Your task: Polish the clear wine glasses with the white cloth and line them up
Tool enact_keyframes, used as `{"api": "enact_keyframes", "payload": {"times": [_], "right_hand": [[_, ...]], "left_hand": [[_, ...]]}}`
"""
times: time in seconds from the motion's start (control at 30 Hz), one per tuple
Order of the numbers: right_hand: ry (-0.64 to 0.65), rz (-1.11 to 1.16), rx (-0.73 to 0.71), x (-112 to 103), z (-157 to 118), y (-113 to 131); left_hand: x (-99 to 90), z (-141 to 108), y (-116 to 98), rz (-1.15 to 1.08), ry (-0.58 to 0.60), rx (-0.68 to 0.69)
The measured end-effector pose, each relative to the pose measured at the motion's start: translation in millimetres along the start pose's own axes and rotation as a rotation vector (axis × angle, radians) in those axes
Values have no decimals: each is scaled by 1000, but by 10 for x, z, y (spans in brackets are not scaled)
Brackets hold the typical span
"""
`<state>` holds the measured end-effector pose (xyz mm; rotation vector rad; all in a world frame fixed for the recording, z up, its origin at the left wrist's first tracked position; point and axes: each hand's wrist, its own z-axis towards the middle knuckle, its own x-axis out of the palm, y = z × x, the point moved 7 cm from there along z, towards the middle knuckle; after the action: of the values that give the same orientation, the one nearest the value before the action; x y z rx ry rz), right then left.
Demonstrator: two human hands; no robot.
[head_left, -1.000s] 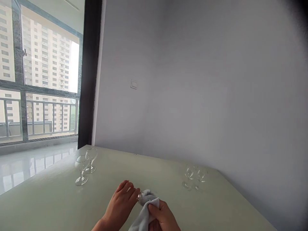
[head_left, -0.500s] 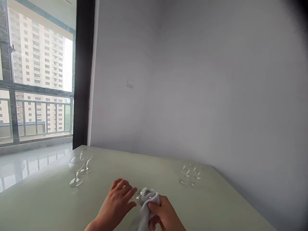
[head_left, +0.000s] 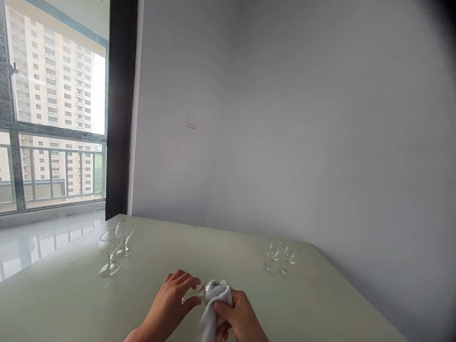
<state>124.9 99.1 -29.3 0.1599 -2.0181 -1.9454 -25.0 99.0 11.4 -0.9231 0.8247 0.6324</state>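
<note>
Near the front of the table a stemmed glass lies on its side in the air, its bowl wrapped in a white cloth. My right hand is closed round the cloth and the bowl, thumb on top, with a loose end of cloth hanging below. At the stem end, my left hand has its thumb and fingers apart, curved around the foot; whether they touch the glass is unclear. Part of the bowl is hidden by the cloth.
On the left of the pale green table stand two stemmed glasses, a nearer one and a farther one. Toward the right back stand two more, one beside another. A grey wall borders the table.
My left hand's fingers have curved inward around the stem end. My right hand, with the cloth and glass, has shifted slightly left. The view has turned a little.
</note>
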Motion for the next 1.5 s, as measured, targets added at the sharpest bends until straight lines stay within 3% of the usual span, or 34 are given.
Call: {"api": "enact_keyframes", "payload": {"times": [0.07, 0.17, 0.23, 0.33, 0.5, 0.6, 0.67, 0.73, 0.87, 1.0, 1.07, 1.1, 1.17, 1.23, 1.3, 1.37, 1.5], "right_hand": [[-41, 212, 49, 18, 62, -98], [-21, 367, 87, 108, 71, -168], [0, 221, 107, 149, 21, -159], [-67, -142, 160, 105, -79, -101], [-57, -398, 41, 111, -97, 75], [-26, -193, 48, 128, -45, 3], [16, 91, 43, 164, -18, -53], [72, 253, 47, 211, -11, -97], [51, -15, 101, 183, -55, -166], [-21, -199, -68, 80, -114, 15], [-14, -200, -33, 51, -121, 31], [1, -184, 12, 49, -115, 16], [25, -64, 72, 68, -88, -9], [53, 151, 63, 122, -47, -13], [103, 320, 34, 196, -14, -28], [133, 297, 55, 243, -9, -82], [40, -60, 78, 151, -101, -25]], "left_hand": [[-57, -29, -125, 214, -131, 113], [-100, -65, -218, 387, -204, 197], [-119, -61, -219, 406, -172, 219], [-102, -30, -189, 334, -42, 229], [17, 3, -119, 141, 100, 114], [-29, -10, -126, 206, -30, 91], [-107, -38, -175, 293, -139, 152], [-171, -61, -210, 345, -176, 216], [-216, -39, -148, 309, -48, 187], [-74, -14, -58, 114, 169, 83], [3, -17, -49, 56, 203, 47], [8, -17, -68, 66, 162, 57], [-69, -34, -170, 142, -49, 162], [-188, -105, -281, 229, -310, 293], [-249, -170, -322, 278, -444, 382], [-245, -169, -293, 297, -403, 421], [-192, -80, -184, 217, -163, 383]]}}
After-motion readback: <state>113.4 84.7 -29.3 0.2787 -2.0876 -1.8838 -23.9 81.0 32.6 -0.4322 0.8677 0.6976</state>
